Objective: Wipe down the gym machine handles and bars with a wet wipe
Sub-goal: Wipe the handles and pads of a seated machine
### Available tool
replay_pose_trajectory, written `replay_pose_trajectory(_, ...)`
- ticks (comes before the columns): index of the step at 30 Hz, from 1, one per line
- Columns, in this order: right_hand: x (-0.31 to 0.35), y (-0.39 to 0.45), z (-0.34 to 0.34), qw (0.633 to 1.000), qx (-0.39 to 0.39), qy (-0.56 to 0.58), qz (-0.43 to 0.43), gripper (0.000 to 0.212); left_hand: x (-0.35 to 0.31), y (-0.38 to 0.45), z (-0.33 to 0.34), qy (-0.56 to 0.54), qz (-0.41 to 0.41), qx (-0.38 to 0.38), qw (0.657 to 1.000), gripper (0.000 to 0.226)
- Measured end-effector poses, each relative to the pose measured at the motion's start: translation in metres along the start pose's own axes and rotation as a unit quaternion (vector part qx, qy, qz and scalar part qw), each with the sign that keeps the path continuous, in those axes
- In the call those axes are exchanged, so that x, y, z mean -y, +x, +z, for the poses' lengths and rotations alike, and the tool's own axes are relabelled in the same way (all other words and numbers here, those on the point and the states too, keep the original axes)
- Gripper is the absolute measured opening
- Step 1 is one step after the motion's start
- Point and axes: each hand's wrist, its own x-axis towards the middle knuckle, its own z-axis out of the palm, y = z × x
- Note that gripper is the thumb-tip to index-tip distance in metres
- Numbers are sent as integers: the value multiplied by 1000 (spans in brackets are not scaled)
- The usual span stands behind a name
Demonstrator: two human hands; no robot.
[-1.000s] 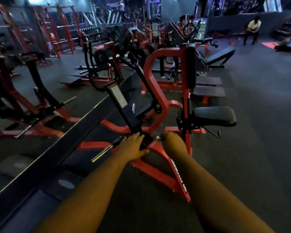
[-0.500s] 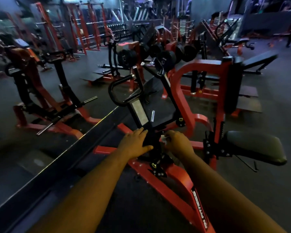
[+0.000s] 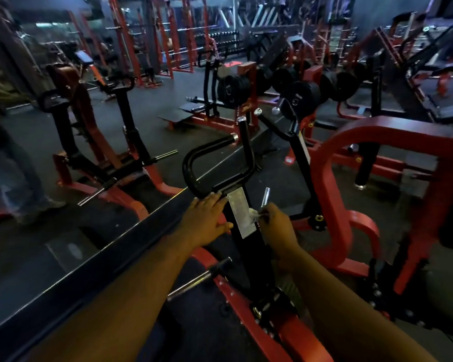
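left hand [image 3: 203, 222] fingers spread on black bar [image 3: 249, 246]; right hand [image 3: 276, 226] pinches wet wipe [image 3: 254, 218] beside unreadable label [image 3: 242, 214].

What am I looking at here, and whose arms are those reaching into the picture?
There is no robot. A person wears a camera on the head, so this single view looks forward and down along their own bare arms. They are in a dim gym full of red and black weight machines. Right in front stands a red-framed machine with a black upright lever arm that ends in a looped black handle. The left hand lies on that arm with fingers straight, just below the loop. The right hand pinches a small white wet wipe against the arm's right side, next to a pale rectangular label. Beyond, black weight plates hang on another machine.
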Motion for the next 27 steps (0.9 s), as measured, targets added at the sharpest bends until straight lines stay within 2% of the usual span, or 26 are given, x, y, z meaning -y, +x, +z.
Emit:
replay_pose_trajectory(5, 20, 55, 26, 996, 25, -25, -83, 8, 58, 48, -8, 10, -23, -73, 997, 71)
replay_pose_trajectory(10, 51, 119, 49, 993, -30, 12, -111, 22, 110, 98, -24, 26, -28, -131, 991, 68)
replay_pose_trajectory(15, 84, 180, 63, 990, -89, -23, -105, 30, 145, 148, -30, 12, -9, -120, 993, 69)
replay_pose_trajectory(19, 104, 227, 64, 979, -172, -67, -86, 31, 153, 177, -21, -31, 25, -107, 993, 69)
replay_pose_trajectory(22, 116, 253, 64, 971, -191, -95, -107, 37, 151, 187, -16, -110, 10, -108, 988, 65)
replay_pose_trajectory(27, 103, 277, 65, 950, -207, -147, -183, 41, 144, 194, -20, -125, -36, -136, 982, 55)
